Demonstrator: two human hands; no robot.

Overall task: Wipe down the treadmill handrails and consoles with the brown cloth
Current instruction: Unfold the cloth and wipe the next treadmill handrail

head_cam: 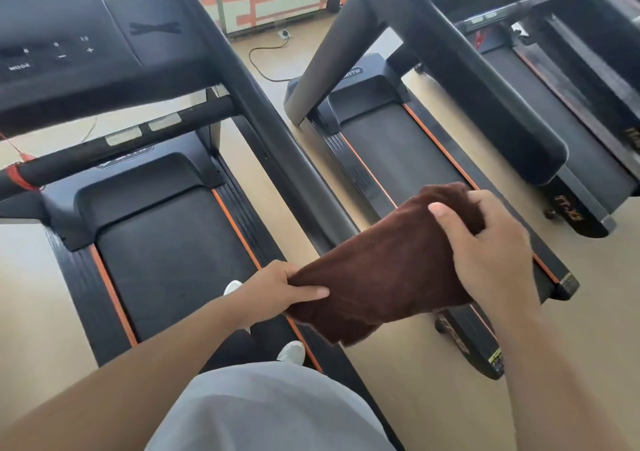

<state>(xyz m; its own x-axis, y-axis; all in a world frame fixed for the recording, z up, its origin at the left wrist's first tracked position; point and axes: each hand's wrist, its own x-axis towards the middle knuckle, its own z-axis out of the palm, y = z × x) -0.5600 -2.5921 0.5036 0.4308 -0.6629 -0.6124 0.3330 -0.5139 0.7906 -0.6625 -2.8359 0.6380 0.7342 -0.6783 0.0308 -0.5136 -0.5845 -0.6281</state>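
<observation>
The cloth (384,270) is stretched between both hands, held in the air over the near end of the right handrail (263,118) of the left treadmill (166,243). The left hand (277,286) pinches its lower end, thumb on top and fingers curled under, closed tight on the fabric. The right hand (485,243) grips the upper end from above, fingers wrapped over a bunched wad, thumb pressed flat on the top face.

The cloth's long axis runs diagonally, from the left hand low and near up to the right hand farther off. A loose folded flap hangs below the middle.

The cloth is dark brown, thick and fuzzy like terry, folded into a rough band. The handrail is a long, smooth, matte black bar sloping up toward the console (59,45), a flat glossy black panel with white markings. The belt is dull black with orange edge stripes.
</observation>
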